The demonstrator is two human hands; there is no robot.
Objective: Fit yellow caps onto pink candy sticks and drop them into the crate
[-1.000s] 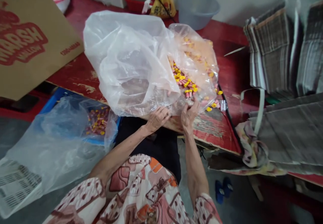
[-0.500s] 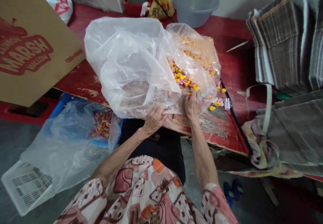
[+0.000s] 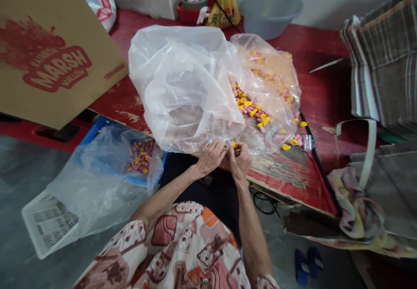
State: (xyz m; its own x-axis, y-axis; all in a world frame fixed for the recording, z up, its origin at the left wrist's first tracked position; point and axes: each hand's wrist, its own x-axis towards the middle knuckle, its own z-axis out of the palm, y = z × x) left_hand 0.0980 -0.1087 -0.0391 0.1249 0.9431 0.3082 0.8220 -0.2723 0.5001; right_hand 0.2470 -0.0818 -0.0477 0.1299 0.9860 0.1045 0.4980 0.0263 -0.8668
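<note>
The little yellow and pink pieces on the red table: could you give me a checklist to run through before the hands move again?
1. Right hand has a piece: ok, a yellow bit shows at its fingertips.
2. Left hand has a piece: cannot tell, its fingers hide whatever may be there.
3. More pieces near: ok, a pile lies just beyond the hands, by the clear bag.
4. No stray pieces: not ok, a few lie right of that bag.
5. Blue container in view: ok, below the table's edge.

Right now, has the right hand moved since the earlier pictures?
Yes. Judged against the red table, the right hand has moved left and back to the front edge, beside the left hand.
</note>
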